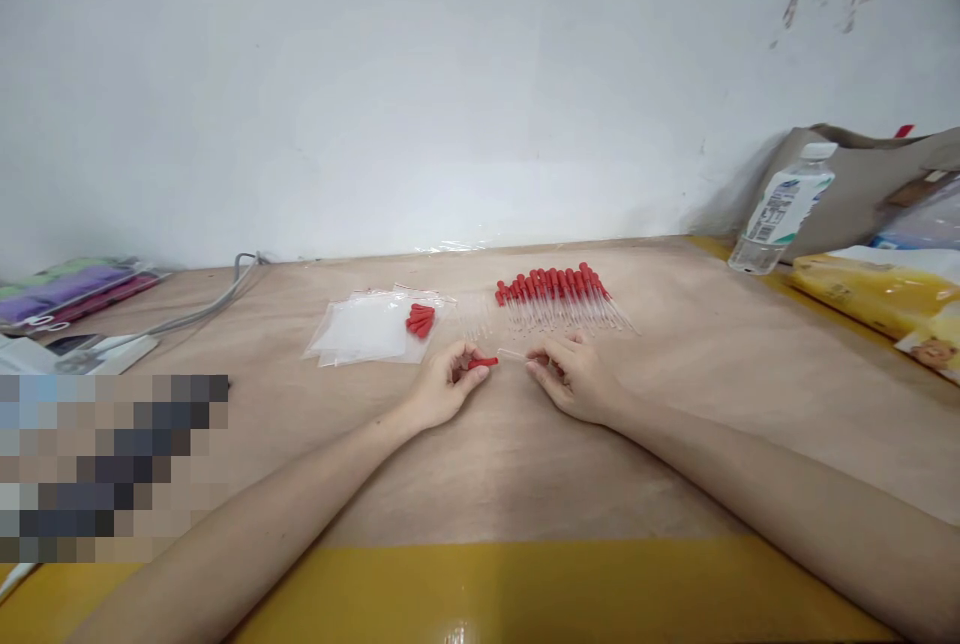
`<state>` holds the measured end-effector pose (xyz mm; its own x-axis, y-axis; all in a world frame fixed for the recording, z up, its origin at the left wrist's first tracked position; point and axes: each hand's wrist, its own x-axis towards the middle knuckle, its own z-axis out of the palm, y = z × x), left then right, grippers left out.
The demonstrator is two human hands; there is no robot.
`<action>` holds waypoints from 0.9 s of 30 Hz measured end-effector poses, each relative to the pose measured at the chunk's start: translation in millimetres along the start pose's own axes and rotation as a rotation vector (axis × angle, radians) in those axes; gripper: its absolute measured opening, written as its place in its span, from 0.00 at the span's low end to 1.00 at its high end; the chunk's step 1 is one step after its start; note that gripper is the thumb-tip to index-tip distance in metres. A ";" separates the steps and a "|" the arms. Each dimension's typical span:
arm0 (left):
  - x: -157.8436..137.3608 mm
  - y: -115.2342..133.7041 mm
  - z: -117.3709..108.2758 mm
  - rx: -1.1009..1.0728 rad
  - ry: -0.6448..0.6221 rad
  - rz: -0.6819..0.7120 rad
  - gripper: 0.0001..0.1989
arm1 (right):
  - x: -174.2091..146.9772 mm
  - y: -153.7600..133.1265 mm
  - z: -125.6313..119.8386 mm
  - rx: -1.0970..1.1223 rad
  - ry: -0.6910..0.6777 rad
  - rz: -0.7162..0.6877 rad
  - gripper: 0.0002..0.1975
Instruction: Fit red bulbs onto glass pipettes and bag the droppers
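My left hand (pixel 448 384) is closed on a red rubber dropper bulb (pixel 483 362), whose end points right. Between the fingertips of my right hand (pixel 574 376) is a thin clear dropper tube (pixel 511 354), with its free end close to the bulb. I cannot tell whether tube and bulb touch. Behind my right hand lies a row of several red-bulbed droppers (pixel 559 296), their clear tubes toward me. A small heap of red bulbs (pixel 421 320) rests on clear plastic bags (pixel 360 326) behind my left hand. Several loose clear tubes (pixel 474 314) lie between the heap and the row.
A water bottle (pixel 780 209) stands at the right before a grey bag (pixel 862 189), beside a yellow package (pixel 870 289). At the left are a grey cable (pixel 202 314) and purple and green packs (pixel 67 294). A white wall (pixel 450 94) rises behind the table (pixel 480 484).
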<state>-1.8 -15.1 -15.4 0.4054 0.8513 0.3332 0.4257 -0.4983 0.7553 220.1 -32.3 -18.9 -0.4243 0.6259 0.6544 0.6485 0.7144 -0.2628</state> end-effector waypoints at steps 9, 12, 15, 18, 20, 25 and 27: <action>-2.0 0.0 1.3 -0.241 -0.050 -0.060 0.10 | -0.2 -5.0 1.0 0.025 -0.045 -0.023 0.06; -1.9 2.4 3.2 -0.247 -0.053 -0.059 0.12 | -0.3 -8.8 0.7 0.063 -0.067 -0.007 0.07; -1.7 6.6 4.1 -0.272 -0.053 -0.092 0.13 | -0.3 -15.5 0.1 0.146 -0.070 0.041 0.07; -2.0 12.8 3.9 -0.308 -0.040 -0.142 0.14 | 0.2 -20.7 0.0 0.242 -0.083 0.083 0.08; -2.3 16.6 3.5 -0.317 -0.031 -0.158 0.15 | 0.7 -21.7 0.2 0.276 -0.089 0.090 0.08; -2.9 18.3 3.0 -0.332 -0.026 -0.142 0.17 | 2.7 -18.2 -1.0 0.268 -0.095 0.064 0.07; -3.5 16.5 2.7 -0.332 -0.033 -0.129 0.17 | 3.7 -16.0 -2.6 0.256 -0.113 0.061 0.08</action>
<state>6.0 -26.7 -5.6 0.3938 0.8952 0.2085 0.1913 -0.3017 0.9340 209.8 -42.2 -10.4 -0.4665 0.6910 0.5522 0.5005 0.7209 -0.4794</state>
